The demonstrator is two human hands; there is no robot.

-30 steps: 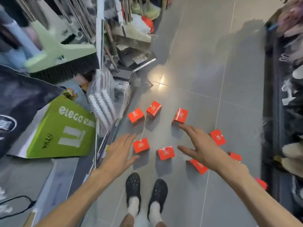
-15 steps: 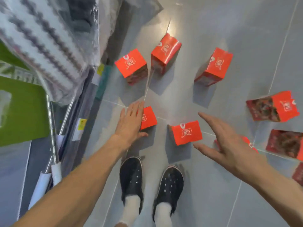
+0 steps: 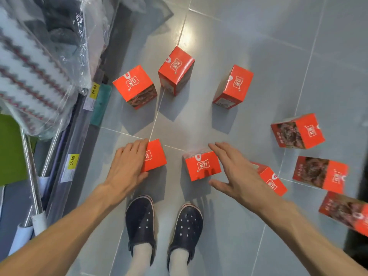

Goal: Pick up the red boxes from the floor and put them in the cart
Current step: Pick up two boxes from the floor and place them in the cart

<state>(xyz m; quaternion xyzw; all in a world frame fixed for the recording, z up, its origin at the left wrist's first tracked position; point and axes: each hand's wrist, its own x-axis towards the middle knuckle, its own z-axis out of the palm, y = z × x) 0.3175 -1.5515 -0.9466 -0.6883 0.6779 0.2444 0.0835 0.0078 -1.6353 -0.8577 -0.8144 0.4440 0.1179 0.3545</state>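
Down on the grey tiled floor [image 3: 249, 46] there's a loose ring of red boxes scattered around a pair of dark clogs [image 3: 163, 226] with pale socks. Left hand [image 3: 129, 164] is lying flat on the near-left box [image 3: 156, 155], fingers covering its left side and thumb tucked underneath at the front edge, so it's touching but I can't tell if it's really gripping. Right hand [image 3: 233, 172] is spread open, fingers reaching past the right side of the middle box [image 3: 203, 166], thumb stuck out toward the front of it; can't tell if it's actually touching.

Further out there are three more boxes in a row: one by the shelf [image 3: 134, 86], one on the tile seam [image 3: 176, 69], and one off to the right [image 3: 233, 86]. Another box [image 3: 270, 180] is partly hidden behind the right wrist, and three lie on their sides along the right edge [image 3: 298, 132], [image 3: 320, 174], [image 3: 346, 212]; the last is blurry.

Left side has plastic-wrapped stuff [image 3: 39, 56] on a shelf with yellow price tags [image 3: 72, 161]. No cart visible from this angle.
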